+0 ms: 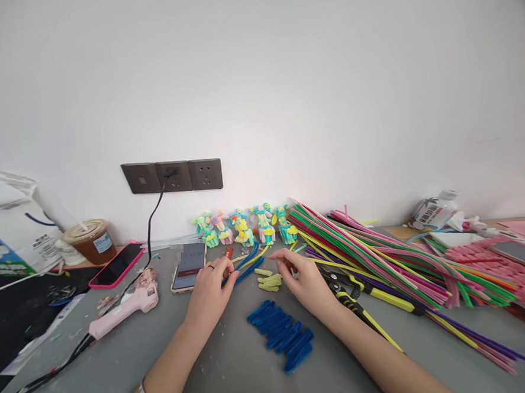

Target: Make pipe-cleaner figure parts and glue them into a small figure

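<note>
My left hand (211,287) is closed, with thumb and forefinger around the near ends of some blue pipe cleaners (251,261) that reach toward the back right. My right hand (304,280) hovers over the grey table with its fingers bent and the thumb apart from the forefinger; nothing shows between them. Just left of it lies a small pile of short pale-green pipe cleaner pieces (270,282). Closer to me, short blue pipe cleaner pieces (280,333) are spread in a slanting row.
Several colourful pipe cleaner figures (243,228) stand along the wall. Long pipe cleaners (381,248) lie in a bundle at right, partly over yellow-and-black pliers (358,303). At left are a phone (190,266), a pink glue gun (122,312) with a cord, and an iced drink (90,241).
</note>
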Demonstrator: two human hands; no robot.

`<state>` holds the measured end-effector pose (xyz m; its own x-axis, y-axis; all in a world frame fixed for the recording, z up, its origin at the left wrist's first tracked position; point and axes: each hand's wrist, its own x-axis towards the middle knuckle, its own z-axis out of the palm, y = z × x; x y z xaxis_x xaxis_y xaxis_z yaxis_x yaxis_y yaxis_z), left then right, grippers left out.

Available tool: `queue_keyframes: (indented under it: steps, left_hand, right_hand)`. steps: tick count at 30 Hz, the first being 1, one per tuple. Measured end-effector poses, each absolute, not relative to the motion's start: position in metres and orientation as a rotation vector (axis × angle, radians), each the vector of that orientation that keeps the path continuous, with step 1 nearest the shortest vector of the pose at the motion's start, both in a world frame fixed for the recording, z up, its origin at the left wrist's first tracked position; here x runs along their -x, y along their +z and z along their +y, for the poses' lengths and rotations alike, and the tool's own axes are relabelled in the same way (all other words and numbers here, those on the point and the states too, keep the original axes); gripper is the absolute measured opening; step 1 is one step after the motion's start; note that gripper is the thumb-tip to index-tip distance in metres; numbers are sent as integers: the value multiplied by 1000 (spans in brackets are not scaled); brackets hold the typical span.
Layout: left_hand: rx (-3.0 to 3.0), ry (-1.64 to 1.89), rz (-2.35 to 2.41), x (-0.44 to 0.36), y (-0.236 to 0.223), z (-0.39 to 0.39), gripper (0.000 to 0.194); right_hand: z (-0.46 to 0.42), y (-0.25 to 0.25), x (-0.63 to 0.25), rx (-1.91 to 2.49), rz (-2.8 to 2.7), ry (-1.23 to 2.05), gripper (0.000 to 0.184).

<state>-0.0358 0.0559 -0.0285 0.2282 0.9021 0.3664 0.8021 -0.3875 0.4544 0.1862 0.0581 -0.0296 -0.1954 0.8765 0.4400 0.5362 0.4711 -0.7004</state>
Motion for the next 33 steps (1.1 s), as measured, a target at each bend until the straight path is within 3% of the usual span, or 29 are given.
queue_keyframes:
  steps: [10, 13, 18, 22, 33]
  left_hand:
    - [-2116, 928, 1538, 35, -31, 56, 12]
    - [-2101, 998, 1403, 32, -29, 54, 18]
    - [-2122, 962, 1276, 25, -24, 46, 9]
    - [-2155, 915, 1285, 24, -21, 43, 13]
    - [-2072, 1008, 1336, 25, -16, 39, 21]
  right_hand:
    - [52, -24, -180, 1135, -1876, 571, 22]
    - [53, -24, -178, 1158, -1813, 701, 22]
    - [54, -23, -178, 986, -1727, 987, 21]
    - [52, -24, -177, 882, -1726, 1040, 17]
    - [55, -23, -177, 975, -1531, 1162, 35]
